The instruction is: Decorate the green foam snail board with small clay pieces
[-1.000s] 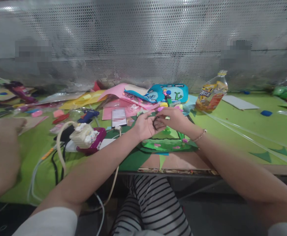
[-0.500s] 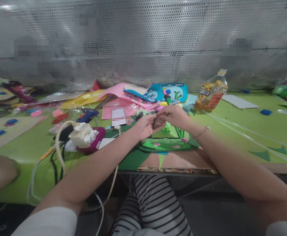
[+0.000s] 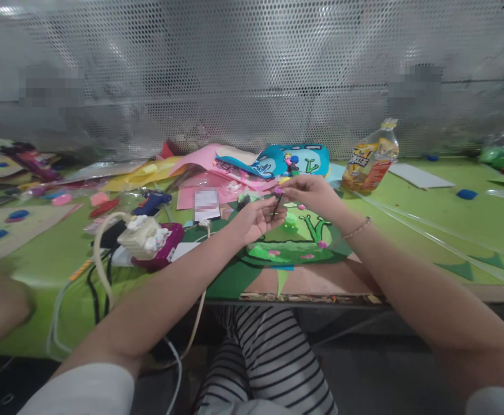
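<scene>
Over the green artwork, my left hand is closed with its palm turned up, its fingers around a thin dark stick. My right hand pinches a small purple piece at the upper end of that stick. Whether the two pieces are joined is too small to tell. Below both hands lies the green artwork, with dark outlines, pink bits and raised leaf shapes. Just behind it are a blue cutout and small figures in pink, blue and black.
A plastic bottle with a yellow label stands right of the artwork. To the left sit a cream plug adapter on a purple power block, cables and a blue glue gun. Another person's limb shows at the left edge.
My right hand has shifted slightly up and right, and its fingers now show the purple piece. The dark stick is more upright. My left hand stays nearly in place.
</scene>
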A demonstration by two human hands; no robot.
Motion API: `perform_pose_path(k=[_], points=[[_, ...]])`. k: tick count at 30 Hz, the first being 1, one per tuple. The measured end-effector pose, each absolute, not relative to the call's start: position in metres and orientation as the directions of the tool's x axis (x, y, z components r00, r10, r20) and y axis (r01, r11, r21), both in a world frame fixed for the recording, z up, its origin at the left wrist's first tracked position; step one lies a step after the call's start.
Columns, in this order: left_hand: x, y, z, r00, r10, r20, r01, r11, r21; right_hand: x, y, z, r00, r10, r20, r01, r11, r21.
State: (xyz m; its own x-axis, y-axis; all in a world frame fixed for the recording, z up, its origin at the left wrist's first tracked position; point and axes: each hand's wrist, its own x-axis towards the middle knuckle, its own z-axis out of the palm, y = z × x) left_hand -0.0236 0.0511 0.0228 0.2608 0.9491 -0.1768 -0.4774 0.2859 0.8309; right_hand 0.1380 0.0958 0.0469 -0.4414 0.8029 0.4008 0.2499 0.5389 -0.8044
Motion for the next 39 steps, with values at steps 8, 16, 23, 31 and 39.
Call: perform_pose_path(k=[8, 16, 23, 31, 39], points=[[-0.021, 0.051, 0.017, 0.229, 0.965, -0.125, -0.424, 0.215, 0.880, 0.139, 0.101, 0.045, -0.433, 0.802, 0.411, 0.190, 0.527, -0.829], [-0.022, 0.055, 0.015, 0.174, 0.977, -0.123, -0.439, 0.189, 0.878, 0.140, 0.103, 0.043, -0.433, 0.805, 0.406, 0.210, 0.528, -0.823], [-0.020, 0.050, 0.020, 0.155, 0.974, -0.168, -0.436, 0.220, 0.873, 0.139, 0.099, 0.047, -0.429, 0.806, 0.408, 0.238, 0.537, -0.810], [-0.021, 0.050, 0.020, 0.206, 0.966, -0.159, -0.421, 0.234, 0.877, 0.142, 0.105, 0.042, -0.431, 0.801, 0.416, 0.174, 0.526, -0.833], [-0.023, 0.056, 0.014, 0.150, 0.980, -0.133, -0.455, 0.188, 0.871, 0.143, 0.111, 0.039, -0.420, 0.821, 0.386, 0.160, 0.486, -0.859]])
